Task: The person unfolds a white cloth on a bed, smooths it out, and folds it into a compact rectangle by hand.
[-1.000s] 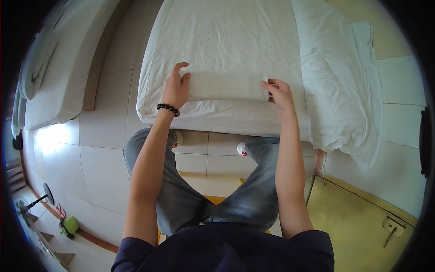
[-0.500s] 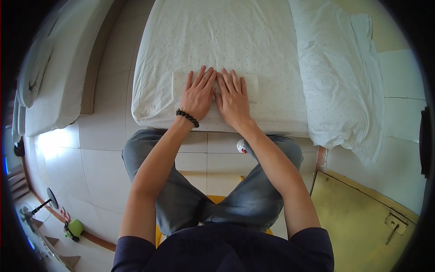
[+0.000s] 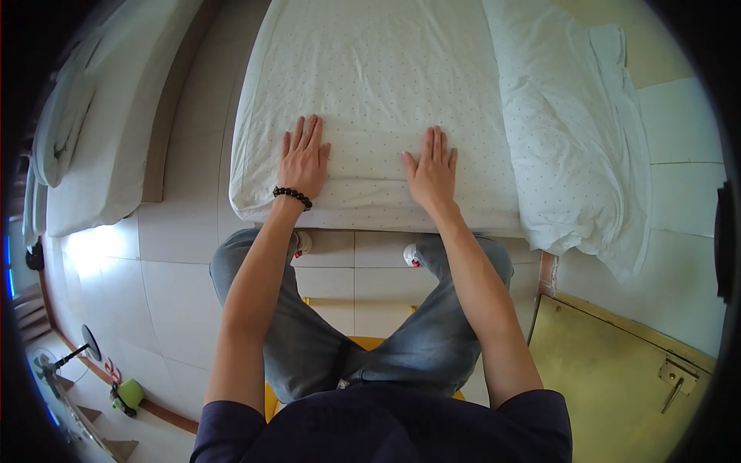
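Palm down on the white dotted bedsheet, my left hand lies flat with its fingers stretched out and the thumb apart. A black beaded bracelet circles that wrist. My right hand also rests flat, farther right near the bed's front edge, fingers straight and thumb spread. Between the hands is a plain white patch, perhaps a thin white cloth or sheet of paper; its edges are hard to make out against the bedding. Neither hand grips anything.
A white dotted pillow or quilt lies along the bed's right side. Another bed stands left across the tiled floor. A yellow stool is under me. At lower right is a yellowish door with a handle.
My hands, side by side before, have slid apart, left hand leftward and right hand rightward. The white rectangle's outline, visible around them earlier, is now hard to see.
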Tool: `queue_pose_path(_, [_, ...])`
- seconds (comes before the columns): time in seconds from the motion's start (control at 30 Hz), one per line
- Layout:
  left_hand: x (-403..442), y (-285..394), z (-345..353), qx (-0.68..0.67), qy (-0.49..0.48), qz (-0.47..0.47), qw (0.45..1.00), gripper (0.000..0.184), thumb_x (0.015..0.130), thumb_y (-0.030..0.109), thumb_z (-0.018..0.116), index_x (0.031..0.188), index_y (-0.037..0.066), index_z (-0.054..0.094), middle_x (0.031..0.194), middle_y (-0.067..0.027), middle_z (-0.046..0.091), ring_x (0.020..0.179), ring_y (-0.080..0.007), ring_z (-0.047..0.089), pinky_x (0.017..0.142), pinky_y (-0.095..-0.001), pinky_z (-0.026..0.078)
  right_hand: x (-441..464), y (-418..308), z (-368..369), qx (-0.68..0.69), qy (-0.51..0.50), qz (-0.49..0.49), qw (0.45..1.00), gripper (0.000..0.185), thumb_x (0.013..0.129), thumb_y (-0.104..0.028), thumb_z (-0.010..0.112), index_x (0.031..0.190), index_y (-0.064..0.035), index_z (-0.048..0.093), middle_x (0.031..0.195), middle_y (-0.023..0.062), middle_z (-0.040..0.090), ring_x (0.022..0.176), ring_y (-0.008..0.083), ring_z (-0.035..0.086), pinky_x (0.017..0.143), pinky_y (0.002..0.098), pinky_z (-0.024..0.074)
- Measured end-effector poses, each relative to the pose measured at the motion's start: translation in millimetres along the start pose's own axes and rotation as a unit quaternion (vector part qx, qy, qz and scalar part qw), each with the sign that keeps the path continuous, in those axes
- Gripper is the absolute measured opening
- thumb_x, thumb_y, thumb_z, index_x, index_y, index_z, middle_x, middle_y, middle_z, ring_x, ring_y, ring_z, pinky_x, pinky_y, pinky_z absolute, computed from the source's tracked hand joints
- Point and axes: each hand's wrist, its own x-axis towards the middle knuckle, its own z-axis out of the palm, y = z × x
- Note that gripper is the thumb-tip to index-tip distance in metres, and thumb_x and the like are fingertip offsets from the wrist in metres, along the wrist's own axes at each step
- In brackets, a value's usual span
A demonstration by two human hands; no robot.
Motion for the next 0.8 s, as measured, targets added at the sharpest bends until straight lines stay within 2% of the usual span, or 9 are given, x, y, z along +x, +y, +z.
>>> queue_pose_path(0.1, [2.0,5.2,-7.3,0.048,0.02,-0.01,0.999,0.054,0.105,0.023,0.063,0.155,0.006,0.053,0.165,-0.0077,0.051,0.157,-0.0304,0.04,0.128,-0.0481,0.032,15.5,-8.8,-28.1,-0.058,-0.008,0.059,0.997,0.068,0.106,-0.032,0.064,0.16,0.0028,0.042,0.161,0.0205,0.05,0.149,0.0374,0.045,0.123,0.0489,0.0374])
queue_pose_path(0.13, [5.3,6.4,-11.4,0.05,0.019,-0.01,0.999,0.054,0.105,0.023,0.063,0.155,0.006,0.053,0.165,-0.0077,0.051,0.157,-0.0304,0.04,0.128,-0.0481,0.032,27.2,-20.3,-60.5,0.15,-0.026,0.026,0.988,0.064,0.105,-0.028,0.065,0.159,0.0012,0.045,0.155,0.0198,0.055,0.139,0.0355,0.054,0.116,0.0458,0.0435])
queue_pose_path(0.17, [10.1,8.7,-19.7,0.018,0.009,-0.015,1.0,0.053,0.104,0.024,0.063,0.154,0.006,0.054,0.163,-0.0082,0.053,0.155,-0.031,0.042,0.127,-0.048,0.034,43.5,-38.3,-112.4,0.353,-0.044,-0.007,0.935,0.062,0.104,-0.025,0.066,0.158,-0.0004,0.047,0.148,0.019,0.061,0.129,0.0336,0.062,0.109,0.0428,0.0496])
queue_pose_path(0.2, [13.3,12.0,-29.9,-0.014,-0.004,-0.021,1.0,0.053,0.104,0.025,0.064,0.152,0.006,0.055,0.161,-0.0088,0.055,0.153,-0.0317,0.044,0.125,-0.048,0.036,52.4,-62.3,-174.6,0.518,-0.157,-0.001,0.841,0.051,0.102,-0.014,0.066,0.149,0.0003,0.058,0.132,0.0164,0.07,0.102,0.0239,0.065,0.089,0.0345,0.0531])
queue_pose_path(0.23, [13.8,14.4,-39.1,-0.046,-0.02,-0.027,0.998,0.052,0.103,0.025,0.065,0.151,0.007,0.056,0.159,-0.0093,0.056,0.151,-0.0324,0.047,0.124,-0.048,0.038,41.6,-72.4,-221.5,0.558,-0.215,-0.046,0.8,0.042,0.1,-0.012,0.067,0.139,0.0011,0.065,0.121,0.014,0.072,0.095,0.023,0.066,0.085,0.0328,0.0529])
queue_pose_path(0.33, [19.9,2.9,-45.9,-0.076,-0.045,-0.047,0.995,0.051,0.102,0.026,0.066,0.148,0.007,0.058,0.155,-0.0101,0.06,0.147,-0.0331,0.05,0.121,-0.0476,0.041,11.4,-96.2,-304.7,0.603,-0.28,-0.131,0.736,0.032,0.098,-0.009,0.068,0.127,0.0016,0.072,0.109,0.0114,0.075,0.087,0.0218,0.066,0.081,0.031,0.0528])
queue_pose_path(0.47, [7.9,-9.1,-39.5,-0.092,-0.112,-0.078,0.986,0.047,0.101,0.028,0.068,0.143,0.007,0.063,0.148,-0.0109,0.064,0.14,-0.0334,0.056,0.115,-0.0467,0.047,-14.4,-100.6,-302.0,0.625,-0.287,-0.231,0.688,0.025,0.098,-0.008,0.066,0.121,0.0001,0.071,0.107,0.0107,0.076,0.084,0.0209,0.066,0.08,0.0302,0.0532])
queue_pose_path(0.7, [11.0,-1.7,-17.4,-0.115,-0.137,-0.04,0.983,0.042,0.101,0.027,0.069,0.137,0.005,0.068,0.141,-0.0127,0.068,0.134,-0.0342,0.059,0.111,-0.0441,0.05,-23.3,-94.7,-286.3,0.652,-0.244,-0.259,0.669,0.013,0.099,-0.006,0.064,0.11,-0.0025,0.07,0.104,0.0095,0.077,0.081,0.0192,0.065,0.078,0.0289,0.054])
queue_pose_path(0.8, [19.8,-15.9,-27.0,-0.094,-0.103,-0.057,0.988,0.042,0.1,0.027,0.07,0.136,0.005,0.069,0.14,-0.013,0.069,0.133,-0.0348,0.059,0.111,-0.0436,0.05,-20.9,-92.1,-287.7,0.651,-0.242,-0.272,0.666,0.009,0.099,-0.004,0.063,0.106,-0.0036,0.07,0.103,0.009,0.077,0.079,0.0185,0.065,0.077,0.0284,0.0543])
